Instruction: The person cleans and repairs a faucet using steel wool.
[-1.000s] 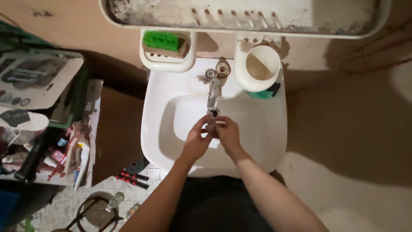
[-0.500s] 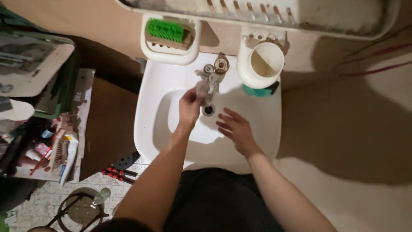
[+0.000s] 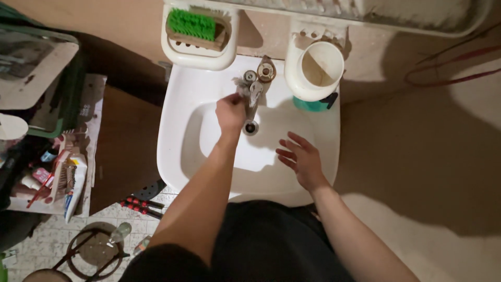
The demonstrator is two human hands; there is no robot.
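Observation:
I look straight down at a small white washbasin [image 3: 177, 130]. My left hand [image 3: 230, 110] reaches up to the metal tap [image 3: 257, 89] at the back of the basin, its fingers closed around the left tap handle. Over the basin's right side hovers my right hand [image 3: 298, 156], holding nothing, with its fingers spread. The tap's spout points down toward the bowl.
A white soap holder with a green scrubbing brush [image 3: 194, 27] hangs on the wall above the basin, beside a white cup [image 3: 319, 69] in a holder. A cluttered shelf with tubes and brushes [image 3: 57, 172] stands at the left. Red-handled pliers [image 3: 140, 204] lie on the floor.
My hands were together under the spout. The left hand has risen to the tap handle and closed on it. The right hand has drawn back and opened over the basin.

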